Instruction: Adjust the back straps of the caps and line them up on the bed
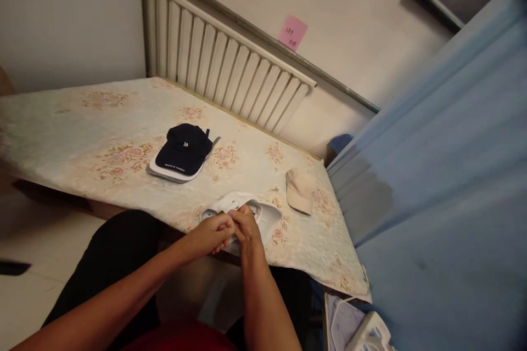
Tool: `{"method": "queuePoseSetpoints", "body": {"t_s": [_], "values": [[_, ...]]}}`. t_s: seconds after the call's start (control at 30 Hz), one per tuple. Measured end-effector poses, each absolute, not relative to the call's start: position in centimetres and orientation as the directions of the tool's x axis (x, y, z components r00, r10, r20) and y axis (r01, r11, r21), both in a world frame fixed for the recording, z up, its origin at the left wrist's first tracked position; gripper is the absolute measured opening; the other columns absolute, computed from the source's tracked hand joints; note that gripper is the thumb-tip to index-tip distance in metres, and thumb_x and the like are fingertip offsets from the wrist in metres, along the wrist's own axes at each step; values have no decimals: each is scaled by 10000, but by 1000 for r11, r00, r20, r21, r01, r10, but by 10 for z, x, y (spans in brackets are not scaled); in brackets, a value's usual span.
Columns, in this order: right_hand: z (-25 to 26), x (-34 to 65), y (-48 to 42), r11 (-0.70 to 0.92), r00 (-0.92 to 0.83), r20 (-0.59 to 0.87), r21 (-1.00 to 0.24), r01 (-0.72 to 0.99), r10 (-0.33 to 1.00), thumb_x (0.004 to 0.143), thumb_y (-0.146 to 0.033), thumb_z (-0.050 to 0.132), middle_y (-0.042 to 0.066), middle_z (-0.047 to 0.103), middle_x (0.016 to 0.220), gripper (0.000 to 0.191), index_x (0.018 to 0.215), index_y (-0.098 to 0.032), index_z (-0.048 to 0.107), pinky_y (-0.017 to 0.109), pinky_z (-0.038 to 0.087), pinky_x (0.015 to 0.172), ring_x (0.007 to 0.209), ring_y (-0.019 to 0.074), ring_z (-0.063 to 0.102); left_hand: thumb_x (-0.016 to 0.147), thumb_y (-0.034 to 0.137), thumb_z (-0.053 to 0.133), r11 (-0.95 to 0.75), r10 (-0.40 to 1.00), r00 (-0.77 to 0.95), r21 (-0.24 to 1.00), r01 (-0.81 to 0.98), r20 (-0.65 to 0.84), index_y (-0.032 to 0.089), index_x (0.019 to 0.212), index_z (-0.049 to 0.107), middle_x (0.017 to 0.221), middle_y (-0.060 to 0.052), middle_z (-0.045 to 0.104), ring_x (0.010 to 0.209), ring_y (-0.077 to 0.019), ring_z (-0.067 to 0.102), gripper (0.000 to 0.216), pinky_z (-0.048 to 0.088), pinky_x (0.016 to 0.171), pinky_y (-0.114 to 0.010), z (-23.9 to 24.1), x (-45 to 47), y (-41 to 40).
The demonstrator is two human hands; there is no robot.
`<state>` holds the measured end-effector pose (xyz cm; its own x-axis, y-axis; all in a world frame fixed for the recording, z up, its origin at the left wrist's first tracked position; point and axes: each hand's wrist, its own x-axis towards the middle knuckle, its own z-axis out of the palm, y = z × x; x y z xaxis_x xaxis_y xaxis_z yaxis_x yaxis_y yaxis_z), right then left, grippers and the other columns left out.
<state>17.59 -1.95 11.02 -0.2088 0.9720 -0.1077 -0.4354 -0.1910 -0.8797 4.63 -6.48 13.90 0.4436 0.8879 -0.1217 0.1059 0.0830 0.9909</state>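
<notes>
**Both hands closed on a white cap at the table's near edge**

From my feed, the table (74, 120) wears a pale flowered cloth. Toward its middle lies a navy cap (184, 149), stacked on paler brims. A beige cap (300, 190) lies apart, near the right edge. A ribbed radiator (222, 63) runs along the far side, with a pink note (292, 32) stuck on the wall above it. A blue fabric (444, 186) rises just beside the table on the right.

The white cap (269, 215) lies at the near edge, just left of the beige one. My left hand (214, 233) and right hand (247, 226) meet over its near part and touch each other. Both sets of fingers are curled tight and pinch the cap. They hide the exact spot they grip, so I cannot tell which part it is.
</notes>
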Motion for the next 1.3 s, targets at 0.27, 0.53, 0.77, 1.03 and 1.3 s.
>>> {"method": "queuePoseSetpoints", "body": {"t_s": [0.27,0.53,0.77,1.03,1.3], "values": [[97,169,-16,-201,-252,-95,-876,-439,963,577,-265,773,-40,570,530,243,684,-146,590,188,404,453,444,74,485,735,270,559,-52,999,5,986,158,52,212,724,550,592,34,560,519,-138,482,59,356,524,-245,142,46,-62],[92,164,-23,-212,-230,-112,-853,-477,967,553,-230,778,-84,496,519,274,745,-161,595,170,308,425,422,40,349,645,146,620,-15,994,-101,985,174,33,226,743,624,621,31,562,631,-175,531,127,372,617,-265,139,43,-41],[92,168,-29,-236,-244,-121,-820,-522,962,599,-249,785,-1,662,756,333,883,-147,646,186,408,470,486,59,493,635,158,592,28,999,-27,960,278,-21,200,705,575,579,42,552,578,-153,518,83,354,580,-251,132,41,-30],[81,167,-26,-209,-211,-121,-856,-473,970,571,-220,776,-32,649,637,315,846,-157,635,194,451,448,442,73,514,655,323,580,102,984,138,989,104,-116,194,685,529,536,65,488,481,-111,438,141,313,489,-227,121,35,-26],[85,166,-31,-218,-235,-116,-851,-477,965,572,-203,766,-32,658,649,341,877,-157,622,219,518,506,496,98,581,668,352,567,154,969,199,988,-20,-147,193,593,467,475,61,476,459,-95,407,202,264,488,-222,132,31,-30]]}}
